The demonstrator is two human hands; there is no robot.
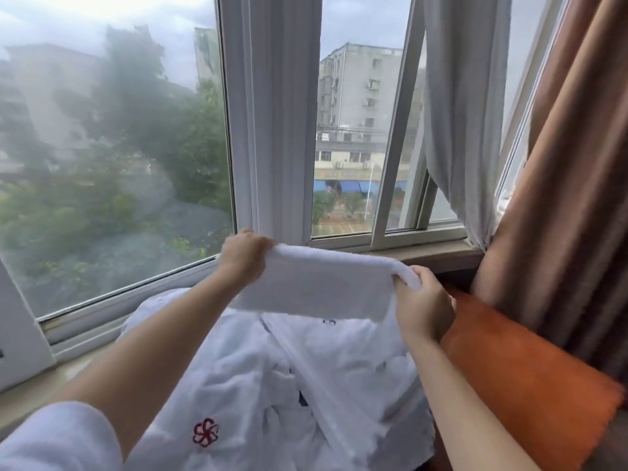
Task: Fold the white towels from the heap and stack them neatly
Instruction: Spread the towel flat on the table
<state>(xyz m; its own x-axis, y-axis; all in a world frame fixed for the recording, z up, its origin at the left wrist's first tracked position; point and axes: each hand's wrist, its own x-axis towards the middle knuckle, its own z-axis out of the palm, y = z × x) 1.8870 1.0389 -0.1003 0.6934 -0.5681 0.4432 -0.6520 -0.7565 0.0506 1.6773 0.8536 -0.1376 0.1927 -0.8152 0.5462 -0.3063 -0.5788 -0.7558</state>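
With the left hand [243,256] and right hand [423,300] each pinching an end of the folded towel [319,287] above the heap [272,385], I'd keep it taut and the edges lined up before laying it down.

Soft daylight thru window [112,147]; left pane hazy, wide-angle bend at edges.

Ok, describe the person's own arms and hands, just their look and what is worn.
Both forearms are bare from elbow to wrist. The left hand and right hand wear no gloves, and no rings, watch or bracelet show. A white sleeve, short and soft-looking, covers the left upper arm; no sleeve shows on the right arm.
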